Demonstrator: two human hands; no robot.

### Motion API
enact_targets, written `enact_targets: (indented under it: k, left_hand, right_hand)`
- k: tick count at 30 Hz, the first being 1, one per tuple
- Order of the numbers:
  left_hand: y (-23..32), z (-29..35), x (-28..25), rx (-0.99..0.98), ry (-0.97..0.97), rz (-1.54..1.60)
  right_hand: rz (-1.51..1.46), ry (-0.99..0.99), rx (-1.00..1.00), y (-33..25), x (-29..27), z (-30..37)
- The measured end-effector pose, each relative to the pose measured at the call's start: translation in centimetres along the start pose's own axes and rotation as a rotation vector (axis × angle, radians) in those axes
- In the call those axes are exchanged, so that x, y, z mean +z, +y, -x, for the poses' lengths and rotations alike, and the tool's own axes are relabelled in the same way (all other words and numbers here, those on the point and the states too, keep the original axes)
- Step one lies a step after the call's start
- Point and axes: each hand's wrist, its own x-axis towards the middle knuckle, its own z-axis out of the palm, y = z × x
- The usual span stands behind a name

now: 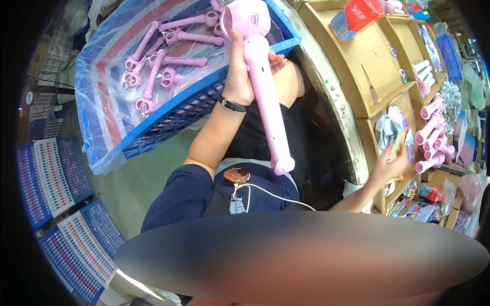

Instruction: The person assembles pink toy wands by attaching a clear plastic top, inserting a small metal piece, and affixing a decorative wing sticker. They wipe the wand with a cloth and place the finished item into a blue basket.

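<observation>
My left hand [239,76] is wrapped round a pink plastic toy wand [266,97], just below its wide round head. The wand's long handle slants down toward my lap. Over at the right, my right hand [394,166] has its fingers apart beside a crumpled grey cloth [389,128] in a wooden tray. Its fingertips are close to the cloth; whether they touch it I cannot tell. More pink wand pieces [176,61] lie in a blue basket [176,120] lined with clear plastic, at the left.
A screwdriver [372,86] lies in the wooden tray [352,56]. A red and blue container [357,19] stands at its far end. Several pink wands [433,135] are piled beyond the tray at the right. Blue, white and red crates [56,176] are at the lower left.
</observation>
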Motion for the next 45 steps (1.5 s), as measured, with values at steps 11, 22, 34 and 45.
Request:
enact_targets:
  k: [11,22,34,45]
  left_hand:
    - [-2.4,1.8,2.0,0.410,-0.151,-0.519]
    - [-5.2,2.3,1.4,-0.007,-0.107,-0.423]
    - [-5.3,4.6,3.0,-0.236,-0.141,-0.246]
    - [-3.0,0.7,1.9,0.084,-0.269,-0.148]
  right_hand:
    - [-1.050,-1.155,0.489,-9.6,3.8,7.4]
    - [-1.126,-1.105,0.637,-7.6,4.0,10.4]
    - [-0.937,-1.044,0.358,-5.7,4.8,12.0]
    - [-0.689,-1.153,-0.207,-7.0,4.6,8.5]
